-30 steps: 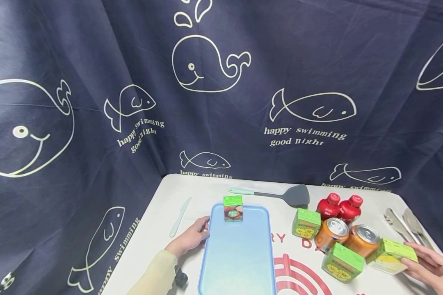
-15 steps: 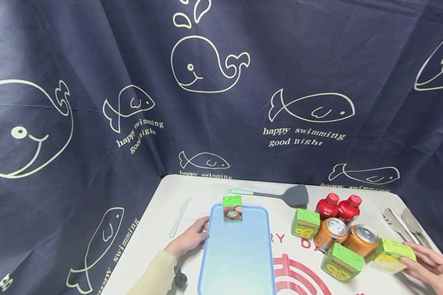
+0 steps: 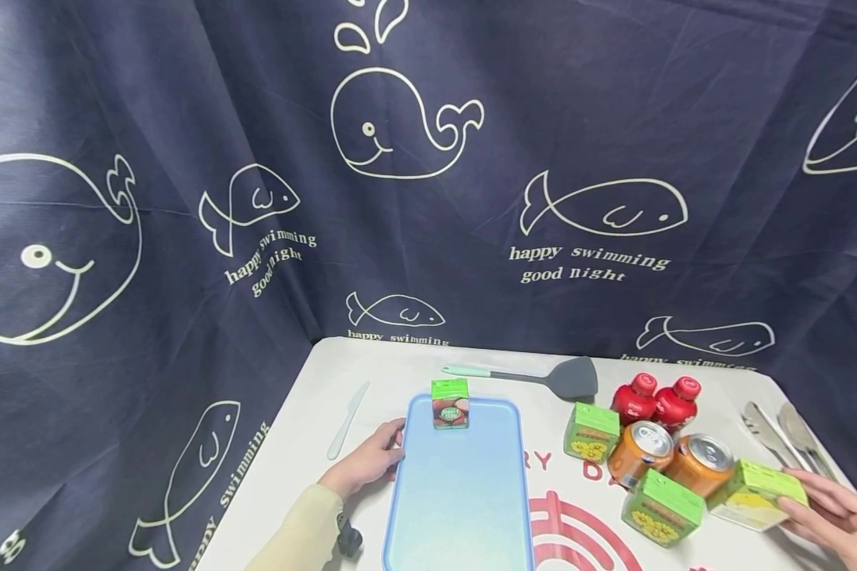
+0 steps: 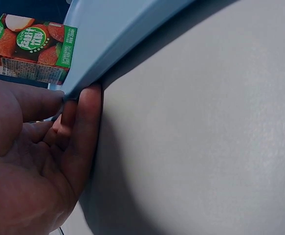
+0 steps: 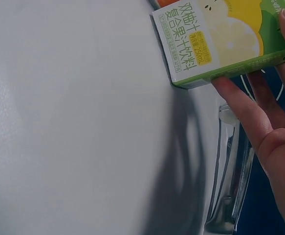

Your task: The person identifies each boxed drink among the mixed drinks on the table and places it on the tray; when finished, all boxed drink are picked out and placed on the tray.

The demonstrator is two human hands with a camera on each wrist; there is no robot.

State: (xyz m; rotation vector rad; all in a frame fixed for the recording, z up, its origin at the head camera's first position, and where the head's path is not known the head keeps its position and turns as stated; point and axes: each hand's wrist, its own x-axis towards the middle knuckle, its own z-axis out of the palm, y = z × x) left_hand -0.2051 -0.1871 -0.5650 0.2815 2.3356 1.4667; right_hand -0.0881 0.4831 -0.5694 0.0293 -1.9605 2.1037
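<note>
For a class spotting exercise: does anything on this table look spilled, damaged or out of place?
Nothing visible looks spilled or damaged. At most, the red-and-green carton might seem out of place: it stands alone on the blue tray, off-centre near the far edge, while the other drinks cluster to the tray's right.

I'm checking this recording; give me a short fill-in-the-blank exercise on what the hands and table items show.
1. While the left hand holds the rim of the blue tray, the ____ hand grips the pomelo juice carton.
2. Of the tray's near and far ends, the lychee juice carton sits at the ____ one.
3. Counted together, the red bottles number ____.
4. The spatula has a gray head and a mint-green ____.

Missing words: right; far; two; handle.
</note>
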